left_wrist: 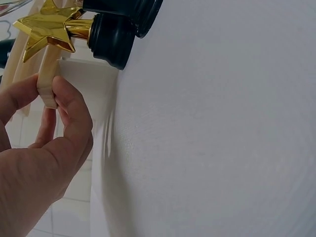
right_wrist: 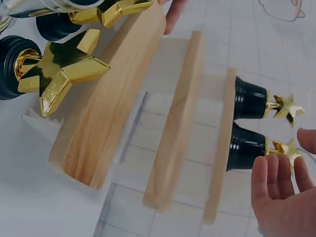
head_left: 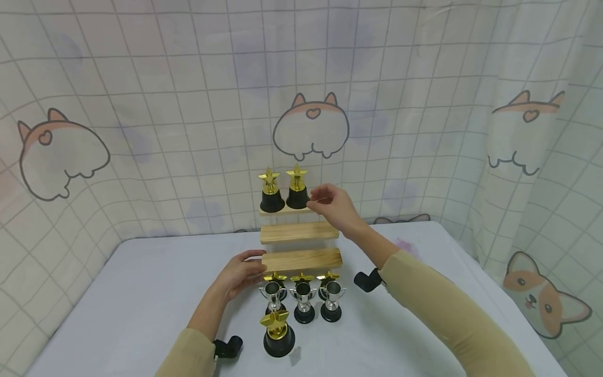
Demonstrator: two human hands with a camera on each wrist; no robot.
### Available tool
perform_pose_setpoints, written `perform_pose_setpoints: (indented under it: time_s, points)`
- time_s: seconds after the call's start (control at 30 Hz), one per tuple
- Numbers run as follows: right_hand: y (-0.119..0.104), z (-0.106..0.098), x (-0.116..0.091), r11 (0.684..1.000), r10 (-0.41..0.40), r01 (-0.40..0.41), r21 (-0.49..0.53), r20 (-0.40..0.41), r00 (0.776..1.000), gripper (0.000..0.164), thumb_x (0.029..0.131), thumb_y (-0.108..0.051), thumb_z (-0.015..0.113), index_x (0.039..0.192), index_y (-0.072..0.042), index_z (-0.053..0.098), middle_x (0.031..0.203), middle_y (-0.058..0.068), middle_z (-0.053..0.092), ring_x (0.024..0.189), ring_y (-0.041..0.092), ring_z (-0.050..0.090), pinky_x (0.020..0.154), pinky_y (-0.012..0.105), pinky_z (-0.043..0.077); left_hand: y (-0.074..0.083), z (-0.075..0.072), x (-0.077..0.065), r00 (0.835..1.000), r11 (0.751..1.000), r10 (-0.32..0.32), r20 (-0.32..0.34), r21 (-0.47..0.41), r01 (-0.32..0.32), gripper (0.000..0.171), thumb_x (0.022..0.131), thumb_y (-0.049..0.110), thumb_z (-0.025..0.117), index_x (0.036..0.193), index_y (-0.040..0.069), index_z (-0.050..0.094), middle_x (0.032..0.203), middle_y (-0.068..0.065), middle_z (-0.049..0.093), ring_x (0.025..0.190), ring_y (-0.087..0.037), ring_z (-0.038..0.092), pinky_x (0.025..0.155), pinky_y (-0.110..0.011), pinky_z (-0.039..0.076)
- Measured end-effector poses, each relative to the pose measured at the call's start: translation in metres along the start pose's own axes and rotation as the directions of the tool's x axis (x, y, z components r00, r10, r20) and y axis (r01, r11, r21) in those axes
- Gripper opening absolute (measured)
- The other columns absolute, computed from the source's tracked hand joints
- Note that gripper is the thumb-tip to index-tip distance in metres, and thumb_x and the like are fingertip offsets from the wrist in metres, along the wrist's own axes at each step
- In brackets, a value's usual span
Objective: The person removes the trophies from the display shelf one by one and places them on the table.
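Note:
My left hand pinches the left end of the lowest wooden shelf board. In the left wrist view, thumb and fingers close round the end of that board. My right hand is raised at the right end of the top shelf, its fingers slightly bent. It is right beside a gold star trophy with a black base. A second star trophy stands to the left on the same shelf. In the right wrist view, the right fingers overlap the nearer star, with nothing gripped between them.
A middle wooden board lies between the top and lowest ones. Before the rack stand several silver cup trophies in a row, with gold star trophies behind them. Another star trophy stands in front on the white table.

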State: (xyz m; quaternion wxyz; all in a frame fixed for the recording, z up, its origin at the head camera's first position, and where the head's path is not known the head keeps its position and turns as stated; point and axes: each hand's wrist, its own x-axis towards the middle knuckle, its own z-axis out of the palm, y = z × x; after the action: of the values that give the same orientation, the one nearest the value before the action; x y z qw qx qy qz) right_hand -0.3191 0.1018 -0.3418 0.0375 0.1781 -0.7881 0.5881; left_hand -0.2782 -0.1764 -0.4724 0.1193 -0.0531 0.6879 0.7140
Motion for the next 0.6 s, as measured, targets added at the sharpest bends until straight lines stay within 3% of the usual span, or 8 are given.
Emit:
perform_pose_setpoints:
  time_s: [0.2,0.6]
  points:
    - [0.007,0.007,0.013,0.996,0.001,-0.005,-0.084,-0.042,0.999,0.038,0.097,-0.014,0.073,0.131,-0.004,0.059,0.124,0.016,0.061,0.111,0.027,0.061,0.091,0.042,0.053,0.001,-0.001,-0.001,1.000,1.000,0.002,0.001,-0.007,-0.002,0.055,0.090,-0.004,0.067,0.143,-0.004,0.051,0.127,-0.024,0.061,0.095,-0.022,0.068,0.082,-0.036,0.059]
    - [0.014,0.019,0.031,0.991,0.031,-0.042,-0.126,-0.087,0.996,0.051,0.096,-0.022,0.075,0.140,-0.004,0.055,0.139,0.017,0.056,0.127,0.031,0.053,0.100,0.045,0.049,-0.001,-0.002,-0.006,1.000,1.000,0.002,0.012,-0.023,-0.001,0.056,0.090,-0.005,0.066,0.143,-0.004,0.050,0.129,-0.025,0.060,0.098,-0.023,0.068,0.085,-0.036,0.058]
